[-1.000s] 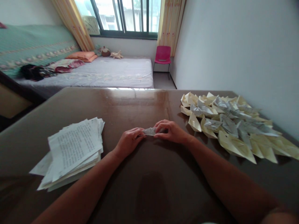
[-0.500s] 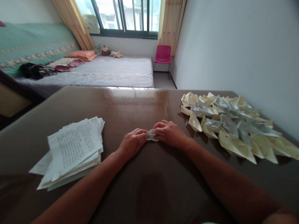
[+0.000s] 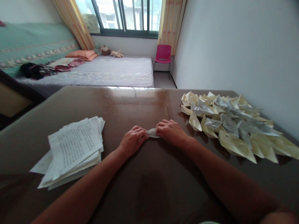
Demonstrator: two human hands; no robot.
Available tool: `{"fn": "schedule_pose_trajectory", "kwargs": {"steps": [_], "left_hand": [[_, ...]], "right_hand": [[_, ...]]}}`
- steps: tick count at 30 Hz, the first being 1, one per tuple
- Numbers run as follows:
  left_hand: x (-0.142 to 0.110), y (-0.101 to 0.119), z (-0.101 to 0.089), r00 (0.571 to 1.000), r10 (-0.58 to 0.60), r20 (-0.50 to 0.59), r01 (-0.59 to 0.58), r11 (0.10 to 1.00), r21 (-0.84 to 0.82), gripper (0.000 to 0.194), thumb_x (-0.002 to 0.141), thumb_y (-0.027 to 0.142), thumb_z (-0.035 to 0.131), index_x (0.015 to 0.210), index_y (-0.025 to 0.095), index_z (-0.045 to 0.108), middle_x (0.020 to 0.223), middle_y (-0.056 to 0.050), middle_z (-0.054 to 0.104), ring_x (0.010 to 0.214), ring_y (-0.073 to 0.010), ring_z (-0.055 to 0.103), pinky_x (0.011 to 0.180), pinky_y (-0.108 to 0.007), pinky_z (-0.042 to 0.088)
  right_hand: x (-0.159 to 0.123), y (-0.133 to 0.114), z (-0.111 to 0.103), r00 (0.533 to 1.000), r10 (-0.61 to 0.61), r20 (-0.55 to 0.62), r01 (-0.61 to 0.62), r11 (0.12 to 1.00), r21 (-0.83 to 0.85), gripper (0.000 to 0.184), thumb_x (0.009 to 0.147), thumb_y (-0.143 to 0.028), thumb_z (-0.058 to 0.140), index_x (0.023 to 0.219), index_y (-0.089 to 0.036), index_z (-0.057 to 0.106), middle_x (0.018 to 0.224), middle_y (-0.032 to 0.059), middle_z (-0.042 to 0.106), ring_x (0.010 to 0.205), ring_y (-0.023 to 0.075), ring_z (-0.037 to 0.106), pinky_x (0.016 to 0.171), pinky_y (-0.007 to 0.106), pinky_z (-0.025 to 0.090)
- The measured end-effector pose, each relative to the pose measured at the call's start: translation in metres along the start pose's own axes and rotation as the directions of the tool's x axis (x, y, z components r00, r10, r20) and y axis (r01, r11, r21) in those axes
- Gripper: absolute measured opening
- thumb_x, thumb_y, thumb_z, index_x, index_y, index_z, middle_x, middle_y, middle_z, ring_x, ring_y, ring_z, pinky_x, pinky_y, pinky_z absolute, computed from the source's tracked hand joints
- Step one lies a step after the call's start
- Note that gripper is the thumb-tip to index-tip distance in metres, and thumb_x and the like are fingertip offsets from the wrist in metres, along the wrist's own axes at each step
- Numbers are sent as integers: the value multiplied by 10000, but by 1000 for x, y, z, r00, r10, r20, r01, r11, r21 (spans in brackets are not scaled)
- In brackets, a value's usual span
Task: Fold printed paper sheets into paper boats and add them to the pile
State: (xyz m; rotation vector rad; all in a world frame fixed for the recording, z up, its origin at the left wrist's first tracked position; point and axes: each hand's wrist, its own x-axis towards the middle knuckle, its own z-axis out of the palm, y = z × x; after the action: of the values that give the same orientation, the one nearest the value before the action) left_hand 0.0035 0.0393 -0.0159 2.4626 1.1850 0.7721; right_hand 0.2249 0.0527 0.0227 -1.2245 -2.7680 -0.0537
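Note:
A small folded piece of printed paper (image 3: pixel 152 133) lies low over the middle of the brown table (image 3: pixel 130 109), stretched between my two hands. My left hand (image 3: pixel 133 139) pinches its left end, fingers closed. On the other end, my right hand (image 3: pixel 171 132) grips with curled fingers that cover that part of the paper. Right of my hands sits a group of folded paper boats (image 3: pixel 233 124), some cream and some grey with print. To the left rests a loose stack of printed sheets (image 3: pixel 74 149).
Beyond the table's far edge stands a bed (image 3: pixel 116 71) with pillows (image 3: pixel 81 54) and clothes on it. A pink chair (image 3: pixel 163 54) is by the window wall. A white wall (image 3: pixel 233 46) runs along the right side.
The folded paper between my hands looks flatter and longer than before. My hands have drawn slightly apart, the right one shifting a little to the right.

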Motion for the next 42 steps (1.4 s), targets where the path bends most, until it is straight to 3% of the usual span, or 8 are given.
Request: {"fn": "schedule_pose_trajectory", "kwargs": {"steps": [11,14,17,20,23,29,36,42], "left_hand": [[0,2,1,1000,21,1,-21,999,47,94,856,297,606,845,214,646,952,-28,687,937,-192,575,831,-324,490],[1,2,0,1000,19,-10,-19,1000,24,163,889,325,557,818,208,645,929,-30,686,908,-181,580,822,-316,486],[1,1,0,1000,-15,-27,14,1000,-18,187,901,325,538,802,204,640,910,-24,688,901,-176,585,812,-306,482],[2,0,0,998,-45,-35,44,998,-46,174,890,319,554,788,206,637,908,-19,690,901,-174,587,804,-299,476],[2,0,0,996,-73,-46,70,995,-67,186,881,305,559,740,203,623,876,-17,688,863,-166,596,780,-286,471],[3,1,-1,986,-157,-59,155,987,-40,152,844,311,591,751,194,616,815,-14,670,740,-143,600,673,-249,447],[2,3,-1,963,-260,-76,258,966,-37,160,819,322,629,937,222,591,796,22,668,676,-131,604,626,-232,435],[5,0,-3,995,-96,-20,96,995,-14,149,879,317,556,903,255,689,871,-3,689,825,-157,626,742,-255,461]], "right_hand": [[2,-18,1,990,132,54,-127,989,-81,146,897,-141,492,904,-156,638,935,126,664,928,238,567,686,315,381],[0,-2,2,987,151,54,-158,977,145,163,908,-269,535,872,-176,663,916,93,669,890,208,591,686,284,402],[-2,20,8,995,63,77,-94,853,514,282,809,-440,657,965,-205,680,929,38,678,779,149,606,678,248,426],[-1,30,17,995,99,-9,-75,808,585,370,664,-426,783,935,-194,683,953,47,677,833,167,600,696,254,433],[0,29,27,977,209,-35,-138,752,645,190,740,-355,722,766,-172,678,774,21,672,704,133,583,636,235,417],[1,28,33,965,262,-5,-165,622,765,206,742,-345,694,708,-152,629,664,-11,632,596,100,533,554,205,391],[1,18,28,982,179,-62,-95,748,657,336,749,-279,707,1075,-222,648,846,-11,647,747,116,581,692,224,424],[4,14,35,982,134,-131,-40,835,548,191,833,-391,643,806,-220,725,846,17,654,809,126,592,726,221,416]]}}
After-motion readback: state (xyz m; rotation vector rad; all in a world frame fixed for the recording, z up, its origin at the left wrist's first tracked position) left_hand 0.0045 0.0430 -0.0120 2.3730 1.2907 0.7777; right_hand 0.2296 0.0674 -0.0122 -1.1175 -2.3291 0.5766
